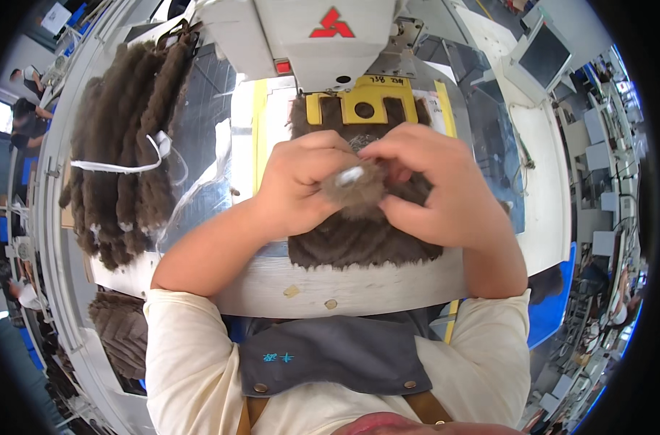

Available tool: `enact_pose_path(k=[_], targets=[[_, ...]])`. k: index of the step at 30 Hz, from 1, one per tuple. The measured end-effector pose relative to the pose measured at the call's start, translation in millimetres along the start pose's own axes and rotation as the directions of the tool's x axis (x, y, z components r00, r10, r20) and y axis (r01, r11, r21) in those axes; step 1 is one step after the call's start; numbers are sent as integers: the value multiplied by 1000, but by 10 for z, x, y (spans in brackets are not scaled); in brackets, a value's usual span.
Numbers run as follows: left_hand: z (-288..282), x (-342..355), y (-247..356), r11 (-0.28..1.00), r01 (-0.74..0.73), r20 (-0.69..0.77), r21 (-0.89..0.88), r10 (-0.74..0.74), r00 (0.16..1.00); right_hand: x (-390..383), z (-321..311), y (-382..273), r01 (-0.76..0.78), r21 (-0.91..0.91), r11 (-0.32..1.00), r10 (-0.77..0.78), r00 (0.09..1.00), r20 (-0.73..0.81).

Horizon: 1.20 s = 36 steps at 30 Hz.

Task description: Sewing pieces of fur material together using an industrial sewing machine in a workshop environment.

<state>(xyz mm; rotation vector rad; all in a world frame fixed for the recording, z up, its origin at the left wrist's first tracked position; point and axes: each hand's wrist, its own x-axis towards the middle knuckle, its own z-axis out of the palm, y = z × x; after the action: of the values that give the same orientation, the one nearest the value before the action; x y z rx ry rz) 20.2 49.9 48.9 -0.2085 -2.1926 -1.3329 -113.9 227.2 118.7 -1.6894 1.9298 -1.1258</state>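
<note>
- fur tuft (353,190), small and grey-brown with a pale patch on its top, is sitting between both hands, just above the brown fur panel (359,235) lying on the sewing table (344,286).
- left hand (301,185) is curling around the tuft's left side, fingers clenched on it.
- right hand (435,192) is closing over its right side, fingertips pinching the pile; both hands are grasping the one piece.
- judging by its look: very light, soft, limp, fibres likely slipping and shedding under a loose hold; best pinched at its backing or base, not by the hair tips.
- yellow clamp plate (362,105) is lying on the panel's far edge under the white sewing machine head (323,40).
- bundle of brown fur strips (123,152), tied with white tape, is lying well apart on the left.
</note>
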Motion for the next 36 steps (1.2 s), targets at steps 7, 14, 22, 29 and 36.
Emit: enact_pose_path(k=[7,14,22,29,36], targets=[[-52,58,-80,996,94,152,-3,-93,984,165,-97,-118,-54,-64,996,60,995,79],[5,111,-99,888,432,265,-161,-383,885,330,-57,136,-410,60,910,391,899,198],[125,59,-376,508,799,261,-322,-763,591,715,108,824,-591,181,786,561,805,192],[21,72,-326,771,481,-14,418,-524,852,977,352,1066,-500,42,865,492,861,128],[-90,34,-340,589,15,204,808,-304,931,992,405,1339,-201,-250,947,215,976,30]])
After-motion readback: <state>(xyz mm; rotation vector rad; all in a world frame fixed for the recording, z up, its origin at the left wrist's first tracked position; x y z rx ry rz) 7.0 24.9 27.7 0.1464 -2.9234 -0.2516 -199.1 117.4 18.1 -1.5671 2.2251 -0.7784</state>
